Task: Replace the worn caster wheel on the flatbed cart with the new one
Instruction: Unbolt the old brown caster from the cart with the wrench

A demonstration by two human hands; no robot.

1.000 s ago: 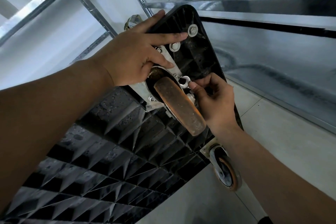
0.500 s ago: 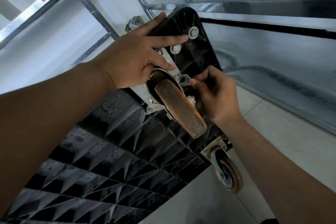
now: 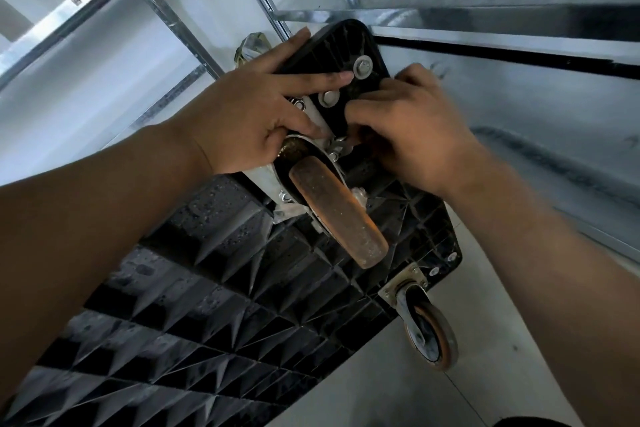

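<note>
Worn wheel [image 3: 337, 215], 2nd caster [image 3: 429, 334] below-right.

Left arm: bare, enters from the left edge and lower left and reaches up toward the centre of the frame.
Left hand [image 3: 249, 114]: back to the camera, fingers straight and spread, laid flat; the thumb points right toward the other hand.
Right arm: bare, rises from the lower right corner, slanting up and left.
Right hand [image 3: 415, 135]: right of centre, just beside the left; fingers curled downward, pinching a small wrench [image 3: 341, 144] at their tips.
</note>
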